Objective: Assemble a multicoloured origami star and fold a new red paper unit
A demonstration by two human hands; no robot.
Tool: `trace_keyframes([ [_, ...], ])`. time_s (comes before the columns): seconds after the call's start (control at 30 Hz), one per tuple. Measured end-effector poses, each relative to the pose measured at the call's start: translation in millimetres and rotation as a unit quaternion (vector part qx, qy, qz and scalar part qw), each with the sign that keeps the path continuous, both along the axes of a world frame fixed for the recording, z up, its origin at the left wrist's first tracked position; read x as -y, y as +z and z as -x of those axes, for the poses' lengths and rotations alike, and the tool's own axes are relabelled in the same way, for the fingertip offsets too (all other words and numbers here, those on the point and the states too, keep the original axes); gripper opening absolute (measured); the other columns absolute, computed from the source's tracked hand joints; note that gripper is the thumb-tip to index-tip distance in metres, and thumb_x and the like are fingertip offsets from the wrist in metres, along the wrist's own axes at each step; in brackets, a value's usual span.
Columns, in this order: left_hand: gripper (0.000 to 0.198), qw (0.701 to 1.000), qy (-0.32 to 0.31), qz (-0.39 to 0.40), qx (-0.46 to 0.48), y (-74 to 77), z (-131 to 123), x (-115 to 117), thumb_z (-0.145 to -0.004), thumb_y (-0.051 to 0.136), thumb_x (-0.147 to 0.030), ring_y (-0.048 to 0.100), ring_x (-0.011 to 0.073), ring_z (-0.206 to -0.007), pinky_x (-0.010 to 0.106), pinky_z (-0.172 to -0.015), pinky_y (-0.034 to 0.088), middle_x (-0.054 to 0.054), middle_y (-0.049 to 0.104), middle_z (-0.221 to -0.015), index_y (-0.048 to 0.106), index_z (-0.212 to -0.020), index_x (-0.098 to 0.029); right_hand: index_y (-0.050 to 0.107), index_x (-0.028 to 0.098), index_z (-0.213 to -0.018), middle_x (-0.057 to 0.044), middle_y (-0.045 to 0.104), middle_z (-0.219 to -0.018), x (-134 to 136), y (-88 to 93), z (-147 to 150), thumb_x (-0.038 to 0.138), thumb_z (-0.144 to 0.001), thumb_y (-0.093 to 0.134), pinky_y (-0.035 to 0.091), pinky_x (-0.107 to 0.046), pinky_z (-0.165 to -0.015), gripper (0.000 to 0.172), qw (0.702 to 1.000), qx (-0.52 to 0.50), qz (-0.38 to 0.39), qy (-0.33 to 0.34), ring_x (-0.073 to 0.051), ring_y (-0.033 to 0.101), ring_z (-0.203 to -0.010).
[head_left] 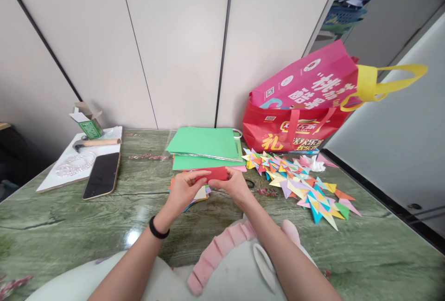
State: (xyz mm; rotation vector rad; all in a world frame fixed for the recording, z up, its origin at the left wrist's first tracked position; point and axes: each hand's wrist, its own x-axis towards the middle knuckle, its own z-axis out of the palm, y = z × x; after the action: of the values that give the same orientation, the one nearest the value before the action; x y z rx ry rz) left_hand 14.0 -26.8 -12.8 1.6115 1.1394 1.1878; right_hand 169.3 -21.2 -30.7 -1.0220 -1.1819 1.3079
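Note:
Between both hands is a small piece of red paper [216,173], held up above the table. My left hand [186,188] pinches its left end with thumb and fingers. Its right end is gripped by my right hand [233,184], the thumb along the lower edge. Beneath the hands lies a small pile of coloured paper pieces [200,194], partly hidden by the left hand. Just behind stand out green paper sheets [205,142], stacked flat, with a pink edge under them.
Many folded paper pieces [314,194] spread at the right before a red gift bag [274,127]. A phone [101,176], a hammer [97,143], a beaded strand [74,164] and a small green box [89,127] are at the left. A pale plush toy [229,268] lies in front.

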Motion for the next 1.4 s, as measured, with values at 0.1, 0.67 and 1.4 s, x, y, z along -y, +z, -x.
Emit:
trace_keyframes([
  [0.1,0.019,1.0,0.006,0.012,0.009,-0.5,0,-1,-0.067,0.065,-0.025,0.064,0.0192,-0.071,0.025,-0.06,0.049,0.005,0.073,-0.082,0.073,-0.084,-0.019,0.065,0.015,-0.08,-0.001,0.067,-0.069,-1,-0.8,0,0.03,-0.047,0.078,0.046,-0.026,-0.057,0.038,1.0,0.002,-0.001,-0.002,-0.013,0.057,-0.058],
  [0.67,0.043,0.983,-0.007,0.109,0.146,2.9,9,-5,-0.06,0.074,-0.029,0.066,0.0197,-0.072,0.028,-0.067,0.053,0.007,0.072,-0.08,0.068,-0.099,-0.013,0.058,0.016,-0.089,-0.003,0.07,-0.067,-4,1.6,-7,0.031,-0.056,0.078,0.053,-0.028,-0.06,0.042,0.986,-0.145,0.056,0.065,-0.018,0.068,-0.062],
  [1.4,0.053,0.992,0.063,0.039,0.099,-0.1,11,-11,-0.057,0.074,-0.029,0.065,0.0215,-0.082,0.032,-0.07,0.055,0.009,0.067,-0.098,0.06,-0.106,-0.014,0.064,0.015,-0.096,-0.008,0.067,-0.091,0,-2.2,0,0.045,-0.069,0.065,0.051,-0.032,-0.073,0.04,0.984,-0.083,0.047,0.148,-0.017,0.066,-0.074],
])
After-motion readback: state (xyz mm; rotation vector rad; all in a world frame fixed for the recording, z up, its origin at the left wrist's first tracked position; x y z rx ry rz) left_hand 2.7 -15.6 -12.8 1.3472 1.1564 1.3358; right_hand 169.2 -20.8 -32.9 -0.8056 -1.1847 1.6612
